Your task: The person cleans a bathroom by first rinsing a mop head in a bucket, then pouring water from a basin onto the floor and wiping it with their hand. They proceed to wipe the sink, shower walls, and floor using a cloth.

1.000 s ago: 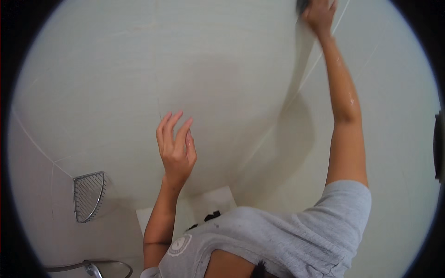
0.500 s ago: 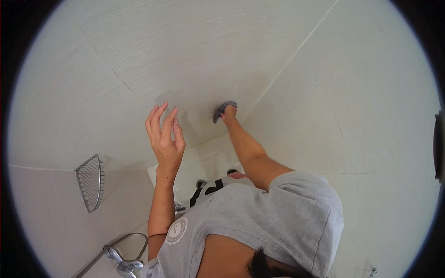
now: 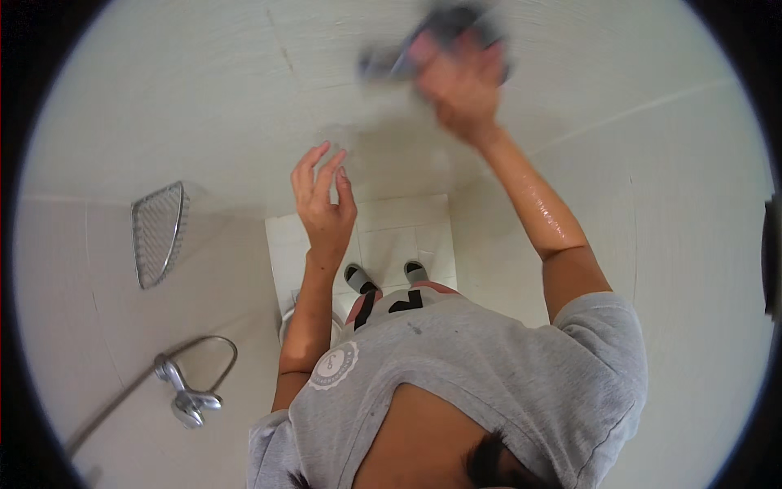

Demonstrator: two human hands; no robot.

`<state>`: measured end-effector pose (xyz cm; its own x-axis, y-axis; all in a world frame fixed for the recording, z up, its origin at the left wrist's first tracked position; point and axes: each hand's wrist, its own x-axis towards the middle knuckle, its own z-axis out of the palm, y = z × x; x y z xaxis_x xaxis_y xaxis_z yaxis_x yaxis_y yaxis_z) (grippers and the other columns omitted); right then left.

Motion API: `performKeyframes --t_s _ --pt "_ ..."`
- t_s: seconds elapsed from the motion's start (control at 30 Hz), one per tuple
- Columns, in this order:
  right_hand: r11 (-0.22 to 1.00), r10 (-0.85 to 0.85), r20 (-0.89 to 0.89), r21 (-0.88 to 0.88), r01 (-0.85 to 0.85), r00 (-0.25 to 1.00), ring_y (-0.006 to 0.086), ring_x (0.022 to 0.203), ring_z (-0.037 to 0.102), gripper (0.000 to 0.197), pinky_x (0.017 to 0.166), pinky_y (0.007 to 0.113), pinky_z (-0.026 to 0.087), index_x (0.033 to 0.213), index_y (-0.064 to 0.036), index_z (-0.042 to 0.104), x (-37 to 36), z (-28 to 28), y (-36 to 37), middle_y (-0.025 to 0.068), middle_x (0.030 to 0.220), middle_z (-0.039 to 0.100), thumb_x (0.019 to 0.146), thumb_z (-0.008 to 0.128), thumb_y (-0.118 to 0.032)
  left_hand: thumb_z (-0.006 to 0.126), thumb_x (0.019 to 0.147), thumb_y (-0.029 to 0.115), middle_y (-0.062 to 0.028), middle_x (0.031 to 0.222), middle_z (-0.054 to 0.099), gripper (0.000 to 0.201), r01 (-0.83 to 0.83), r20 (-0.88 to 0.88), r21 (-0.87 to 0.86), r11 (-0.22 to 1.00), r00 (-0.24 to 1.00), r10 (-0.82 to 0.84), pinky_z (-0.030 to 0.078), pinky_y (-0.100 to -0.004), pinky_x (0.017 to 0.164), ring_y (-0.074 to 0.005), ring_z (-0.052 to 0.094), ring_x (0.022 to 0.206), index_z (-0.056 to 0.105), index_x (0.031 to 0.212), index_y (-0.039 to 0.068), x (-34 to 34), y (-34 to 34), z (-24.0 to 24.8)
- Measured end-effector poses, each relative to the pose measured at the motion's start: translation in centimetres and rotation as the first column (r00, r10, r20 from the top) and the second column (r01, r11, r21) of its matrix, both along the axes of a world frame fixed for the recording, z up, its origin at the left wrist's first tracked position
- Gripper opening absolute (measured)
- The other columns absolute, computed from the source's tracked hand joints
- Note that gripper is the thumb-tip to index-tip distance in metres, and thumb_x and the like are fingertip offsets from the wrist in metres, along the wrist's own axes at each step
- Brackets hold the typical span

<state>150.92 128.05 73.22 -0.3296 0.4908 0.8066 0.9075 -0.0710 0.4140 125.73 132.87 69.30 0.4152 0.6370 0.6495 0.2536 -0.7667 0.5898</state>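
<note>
High on the tiled wall (image 3: 375, 106), my right hand (image 3: 464, 85) presses a dark grey cloth (image 3: 460, 24) against the surface. Hand and cloth are smeared by motion, and a loose end of the cloth trails to the left. Water glistens on my right forearm. My left hand (image 3: 326, 200) is raised in front of the same wall with its fingers apart and loosely bent, holding nothing. Whether its fingertips touch the wall I cannot tell.
A wire corner basket (image 3: 159, 236) hangs on the left. Below it is a chrome mixer tap (image 3: 187, 399) with a hose (image 3: 232, 359). My slippered feet (image 3: 358, 277) stand on the white tiled floor (image 3: 391, 236), beside a partly hidden white round rim (image 3: 336, 326).
My right hand has swept the cloth from low near the corner to high up the wall. My left hand stays open and raised. The view has shifted, showing more floor.
</note>
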Motion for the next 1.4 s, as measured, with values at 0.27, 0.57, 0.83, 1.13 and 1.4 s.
performKeyframes --t_s 0.27,0.57,0.83,1.13,1.4 --pt "0.405 0.465 0.334 -0.904 0.139 0.82 0.0188 0.124 0.04 0.039 0.1 0.027 0.035 0.12 -0.0017 0.052 1.4 -21.6 1.4 0.0048 0.126 0.05 0.082 0.049 -0.012 0.057 0.076 -0.005 -0.0107 0.112 0.056 0.025 -0.154 -0.076 -0.09 0.984 0.986 0.148 0.042 -0.0385 0.088 -0.03 0.051 0.105 0.064 0.098 0.005 1.5 -4.1 -3.6" --pt "0.882 0.469 0.091 -0.001 -0.471 0.878 0.0249 0.109 0.051 0.04 0.096 0.043 0.033 0.115 -0.0055 0.056 -3.7 6.0 11.0 0.0101 0.115 0.056 0.075 0.054 -0.007 0.056 0.072 -0.006 -0.0167 0.11 0.054 0.027 -0.379 -0.113 -0.201 0.903 0.925 0.363 0.042 -0.0415 0.087 -0.0352 0.05 0.103 0.061 0.097 0.002 -1.0 -9.0 -7.0" --pt "0.888 0.454 -0.103 0.132 -0.441 0.885 0.0217 0.122 0.046 0.039 0.104 0.04 0.032 0.115 -0.0069 0.058 -12.7 -0.4 16.4 0.0081 0.122 0.056 0.078 0.05 0.0 0.056 0.074 -0.005 -0.0167 0.112 0.052 0.026 -0.422 -0.084 -0.333 0.843 0.904 0.419 0.043 -0.0411 0.085 -0.0349 0.049 0.101 0.059 0.099 0.002 -3.2 -9.7 -13.2" --pt "0.394 0.423 -0.275 -0.802 -0.449 0.863 0.0267 0.117 0.043 0.046 0.104 0.042 0.027 0.128 -0.0135 0.046 -17.2 -25.9 19.9 0.006 0.128 0.047 0.082 0.047 -0.01 0.056 0.074 -0.004 -0.0181 0.115 0.048 0.026 -0.41 -0.105 -0.465 0.785 0.906 0.411 0.042 -0.0424 0.086 -0.0361 0.046 0.105 0.058 0.099 0.001 -9.3 -7.8 -22.4" --pt "0.959 0.246 0.192 0.092 -0.267 0.95 0.0205 0.119 0.044 0.038 0.097 0.038 0.03 0.114 -0.0164 0.06 -30.5 -23.1 26.4 0.0037 0.129 0.049 0.077 0.053 -0.008 0.058 0.075 -0.002 -0.0156 0.118 0.047 0.026 -0.519 -0.18 -0.582 0.626 0.833 0.523 0.043 -0.0413 0.086 -0.0352 0.045 0.107 0.06 0.1 0.003 -13.2 -7.1 -34.9"
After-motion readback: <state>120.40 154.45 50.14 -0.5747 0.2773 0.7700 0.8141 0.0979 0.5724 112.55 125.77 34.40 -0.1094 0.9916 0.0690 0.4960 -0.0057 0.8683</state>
